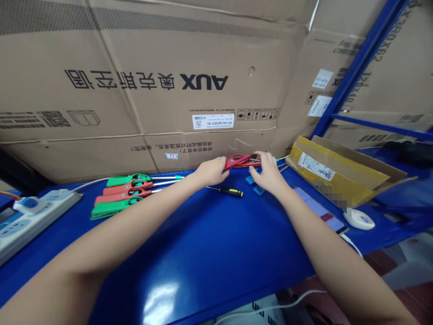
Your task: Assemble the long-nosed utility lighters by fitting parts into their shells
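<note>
My left hand [213, 171] is closed on the handle of a red long-necked lighter [238, 161] at the back of the blue table. At that lighter's front end, my right hand [267, 171] has its fingers bent; what they grip is partly hidden. More red parts and thin rods lie beneath and behind the right hand. Small blue plastic pieces [259, 188] rest under its thumb. A black and yellow screwdriver [231, 192] lies in front of my left hand. To the left, green and red lighters [123, 193] form a row, their metal necks pointing right.
A large cardboard box [152, 104] stands along the back. A white power strip [30, 221] sits at the left. On the right are a yellow-taped carton [338, 171], a phone [320, 210], a white oval device [360, 220] and a blue rack post [358, 67].
</note>
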### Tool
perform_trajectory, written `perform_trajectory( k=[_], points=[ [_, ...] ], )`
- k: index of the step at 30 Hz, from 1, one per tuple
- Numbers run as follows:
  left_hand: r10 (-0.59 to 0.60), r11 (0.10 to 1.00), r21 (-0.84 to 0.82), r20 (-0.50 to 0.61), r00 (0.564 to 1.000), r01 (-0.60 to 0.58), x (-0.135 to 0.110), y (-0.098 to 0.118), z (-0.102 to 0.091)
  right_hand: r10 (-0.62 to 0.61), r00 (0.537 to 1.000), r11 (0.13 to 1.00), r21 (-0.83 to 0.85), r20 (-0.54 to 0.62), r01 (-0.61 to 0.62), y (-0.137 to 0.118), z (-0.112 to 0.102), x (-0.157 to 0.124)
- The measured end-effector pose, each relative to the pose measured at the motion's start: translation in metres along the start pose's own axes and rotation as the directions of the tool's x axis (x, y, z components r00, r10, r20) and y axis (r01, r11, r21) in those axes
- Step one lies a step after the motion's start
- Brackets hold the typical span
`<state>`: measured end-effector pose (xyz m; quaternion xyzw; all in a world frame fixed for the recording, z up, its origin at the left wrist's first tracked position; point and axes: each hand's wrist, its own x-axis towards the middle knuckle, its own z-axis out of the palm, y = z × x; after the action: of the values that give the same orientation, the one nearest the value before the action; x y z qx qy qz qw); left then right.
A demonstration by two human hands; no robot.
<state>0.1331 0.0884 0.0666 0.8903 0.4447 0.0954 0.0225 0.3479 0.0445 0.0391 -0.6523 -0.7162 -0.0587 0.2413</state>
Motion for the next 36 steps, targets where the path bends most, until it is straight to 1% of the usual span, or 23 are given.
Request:
perform_trajectory(
  k=[2,4,7,9,10,12,13,14,17,19,20,22,24,27,29,31,33,34,36],
  points=[
    [-0.012,1.0,0.012,-0.01,1.0,0.012,-0.03,-0.011,-0.013,-0.076,0.997,0.996,0.04,0.002,0.075,-0.006,-0.002,-0.004],
    [-0.021,1.0,0.018,0.004,1.0,0.021,-0.063,-0.019,-0.024,-0.156,0.988,0.985,0.074,0.01,0.155,-0.013,-0.001,-0.008],
    [-0.038,0.999,0.015,0.038,0.999,0.037,-0.115,-0.026,-0.03,-0.3,0.953,0.945,0.124,-0.026,0.301,-0.025,0.003,-0.016],
    [-0.054,0.998,-0.013,0.066,0.996,0.055,-0.147,-0.028,-0.029,-0.422,0.907,0.89,0.184,-0.017,0.417,-0.033,0.003,-0.02],
    [-0.06,0.997,-0.049,0.09,0.994,0.064,-0.161,-0.028,-0.027,-0.483,0.875,0.855,0.226,0.019,0.467,-0.037,0.001,-0.023],
    [-0.062,0.99,-0.12,0.147,0.987,0.08,-0.183,-0.028,-0.022,-0.604,0.787,0.772,0.338,0.124,0.539,-0.045,-0.005,-0.029],
    [-0.05,0.989,-0.131,0.183,0.982,0.075,-0.191,-0.028,-0.019,-0.642,0.745,0.742,0.389,0.181,0.546,-0.048,-0.008,-0.032],
    [-0.03,0.989,-0.14,0.195,0.98,0.058,-0.196,-0.028,-0.015,-0.659,0.71,0.734,0.413,0.246,0.538,-0.051,-0.011,-0.035],
    [0.034,0.987,-0.162,0.198,0.98,-0.002,-0.202,-0.029,-0.004,-0.646,0.61,0.763,0.422,0.46,0.489,-0.056,-0.019,-0.043],
    [0.053,0.982,-0.189,0.186,0.981,-0.017,-0.201,-0.031,0.002,-0.619,0.559,0.785,0.42,0.552,0.455,-0.058,-0.023,-0.046],
    [0.06,0.978,-0.206,0.176,0.983,-0.023,-0.2,-0.031,0.005,-0.608,0.544,0.794,0.417,0.579,0.443,-0.059,-0.024,-0.047],
    [0.069,0.972,-0.231,0.15,0.986,-0.033,-0.199,-0.033,0.009,-0.585,0.528,0.81,0.406,0.615,0.424,-0.061,-0.025,-0.048],
    [0.077,0.966,-0.254,0.129,0.989,-0.042,-0.2,-0.034,0.011,-0.571,0.535,0.82,0.407,0.623,0.401,-0.062,-0.025,-0.049],
    [0.099,0.949,-0.308,0.085,0.991,-0.069,-0.202,-0.035,0.012,-0.588,0.557,0.809,0.432,0.587,0.399,-0.067,-0.024,-0.052],
    [0.118,0.939,-0.33,0.058,0.991,-0.092,-0.203,-0.036,0.014,-0.627,0.559,0.779,0.453,0.543,0.434,-0.072,-0.02,-0.055],
    [0.119,0.941,-0.323,0.027,0.993,-0.104,-0.203,-0.037,0.016,-0.66,0.552,0.751,0.455,0.51,0.478,-0.078,-0.015,-0.057],
    [0.111,0.95,-0.294,-0.003,0.994,-0.108,-0.202,-0.039,0.018,-0.669,0.551,0.743,0.441,0.499,0.504,-0.082,-0.011,-0.058],
    [0.107,0.954,-0.281,-0.013,0.994,-0.106,-0.201,-0.04,0.019,-0.668,0.556,0.744,0.436,0.495,0.506,-0.083,-0.008,-0.058],
    [0.103,0.957,-0.269,-0.019,0.994,-0.105,-0.2,-0.044,0.021,-0.653,0.581,0.757,0.433,0.485,0.489,-0.085,-0.005,-0.058]
  ],
)
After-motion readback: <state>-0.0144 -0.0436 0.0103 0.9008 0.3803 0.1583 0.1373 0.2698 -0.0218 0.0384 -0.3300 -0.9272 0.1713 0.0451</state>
